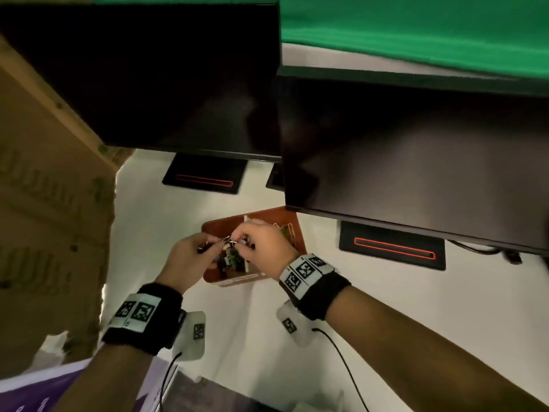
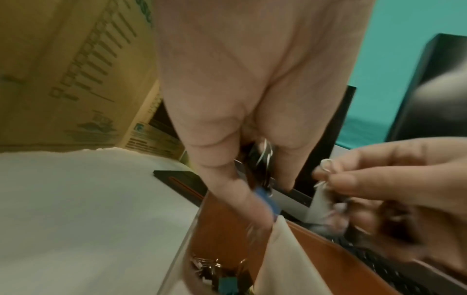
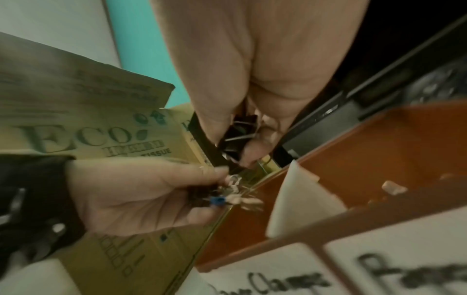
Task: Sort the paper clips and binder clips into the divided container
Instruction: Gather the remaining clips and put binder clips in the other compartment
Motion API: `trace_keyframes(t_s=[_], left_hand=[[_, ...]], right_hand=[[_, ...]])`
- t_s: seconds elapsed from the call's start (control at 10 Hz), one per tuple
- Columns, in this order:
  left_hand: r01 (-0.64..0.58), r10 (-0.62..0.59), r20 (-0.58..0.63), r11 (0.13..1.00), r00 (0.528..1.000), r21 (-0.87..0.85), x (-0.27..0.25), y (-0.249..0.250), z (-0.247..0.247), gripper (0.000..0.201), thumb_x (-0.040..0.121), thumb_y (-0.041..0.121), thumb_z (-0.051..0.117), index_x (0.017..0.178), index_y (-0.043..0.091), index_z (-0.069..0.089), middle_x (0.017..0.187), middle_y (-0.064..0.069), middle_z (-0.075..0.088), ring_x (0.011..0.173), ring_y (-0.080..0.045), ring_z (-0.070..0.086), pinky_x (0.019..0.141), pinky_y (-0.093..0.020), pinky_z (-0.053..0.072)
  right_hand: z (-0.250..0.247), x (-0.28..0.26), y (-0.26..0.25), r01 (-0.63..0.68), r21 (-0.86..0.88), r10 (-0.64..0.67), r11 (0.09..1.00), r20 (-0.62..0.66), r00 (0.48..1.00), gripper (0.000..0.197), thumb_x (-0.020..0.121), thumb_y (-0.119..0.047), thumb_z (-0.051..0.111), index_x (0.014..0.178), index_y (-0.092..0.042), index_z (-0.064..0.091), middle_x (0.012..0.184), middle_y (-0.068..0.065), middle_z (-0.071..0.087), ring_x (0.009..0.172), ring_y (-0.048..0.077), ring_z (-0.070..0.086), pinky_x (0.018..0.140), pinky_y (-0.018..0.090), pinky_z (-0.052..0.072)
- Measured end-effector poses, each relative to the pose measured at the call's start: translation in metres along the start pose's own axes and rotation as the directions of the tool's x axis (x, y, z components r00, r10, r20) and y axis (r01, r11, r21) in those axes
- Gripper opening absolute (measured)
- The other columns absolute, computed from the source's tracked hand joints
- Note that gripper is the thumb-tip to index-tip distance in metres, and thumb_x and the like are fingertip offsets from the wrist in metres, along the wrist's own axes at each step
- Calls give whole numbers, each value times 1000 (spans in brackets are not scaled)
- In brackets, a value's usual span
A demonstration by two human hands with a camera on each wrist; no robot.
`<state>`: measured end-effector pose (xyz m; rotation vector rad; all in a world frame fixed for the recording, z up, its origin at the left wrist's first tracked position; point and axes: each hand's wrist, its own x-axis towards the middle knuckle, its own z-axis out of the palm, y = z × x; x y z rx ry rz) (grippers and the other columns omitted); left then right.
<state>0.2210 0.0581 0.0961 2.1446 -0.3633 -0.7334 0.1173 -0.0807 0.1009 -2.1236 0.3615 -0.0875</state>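
Both hands hover together over the orange-brown divided container [image 1: 215,226]. My left hand [image 1: 214,248] grips a bunch of binder clips [image 2: 262,159], black ones with silver handles and a blue one [image 2: 269,201]. My right hand [image 1: 240,237] holds black binder clips [image 3: 237,135] in its curled fingers and pinches a silver wire handle [image 2: 326,165] at its fingertips. More binder clips [image 1: 228,260] lie in the left compartment, beside the white divider [image 2: 285,259]. Gold paper clips [image 1: 286,230] lie in the right compartment, partly hidden by my right hand.
Two dark monitors [image 1: 148,78] [image 1: 416,144] hang over the white desk, their black stands [image 1: 205,176] [image 1: 392,245] close behind the container. A large cardboard box [image 1: 44,188] stands at the left. Handwritten white labels [image 3: 278,279] sit on the container's near wall.
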Motion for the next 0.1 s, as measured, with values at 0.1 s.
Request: trace_keyframes(t_s=[0.1], left_hand=[[148,-118,166,971,979,-186,5,8,-7,29,96,36,42,112,17,58,114,-9,61,96,-20,62,81,-31,53]], right_hand=[[22,23,-14,-120,88,125,989,-50,991,34,90,-30,55,123,-18,54,118,9,59,105,23,58,91,34,49]])
